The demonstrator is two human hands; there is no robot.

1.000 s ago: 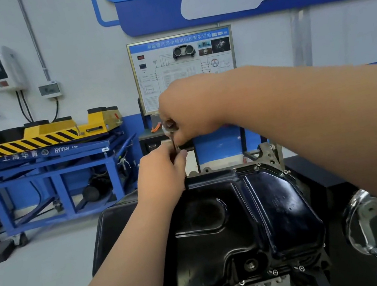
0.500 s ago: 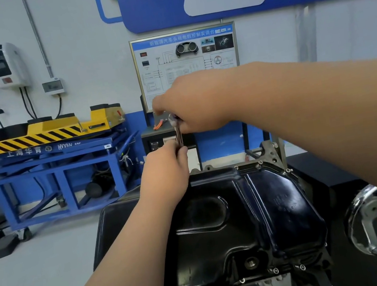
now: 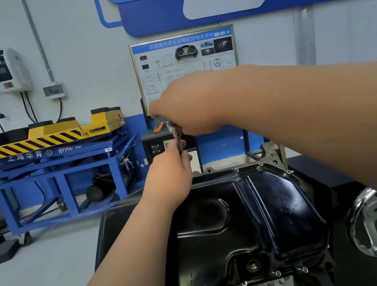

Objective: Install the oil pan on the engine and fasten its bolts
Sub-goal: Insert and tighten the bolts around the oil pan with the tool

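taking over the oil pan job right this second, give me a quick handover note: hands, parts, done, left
Left hand: grips the lower shaft of the ratchet at the pan's far edge.
Right hand: holds the top of the ratchet from above.
Oil pan: in place, flat side up, drain plug near you.
Done: pan is on; bolts sit along the near edge and the far right edge.
Left: finish the far-edge bolt under the ratchet. How tight the others are cannot be seen, so check each.
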